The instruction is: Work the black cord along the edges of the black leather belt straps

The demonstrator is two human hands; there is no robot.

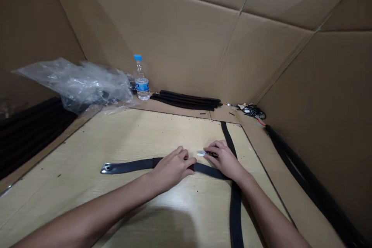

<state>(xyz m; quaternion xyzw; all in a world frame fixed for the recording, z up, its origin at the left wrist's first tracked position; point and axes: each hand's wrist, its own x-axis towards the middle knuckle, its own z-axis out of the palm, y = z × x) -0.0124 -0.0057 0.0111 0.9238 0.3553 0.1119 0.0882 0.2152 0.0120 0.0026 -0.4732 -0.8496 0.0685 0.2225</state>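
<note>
A flat black strap lies across the pale board, its left end capped by a shiny piece with a hole. My left hand is closed on the strap, with fingers and thumb pinching it near its middle. A darker sleeve-like section shows just left of that hand. In my right hand is a pair of small thread snips, blades pointing left toward my left hand. The right wrist crosses over a second length of black strap that runs from the front edge to the back of the board.
At the back stand a water bottle with a blue cap and a bundle of black strips. Crumpled clear plastic covers dark strips on the left. Tangled cords and long black material lie right. Cardboard walls surround everything.
</note>
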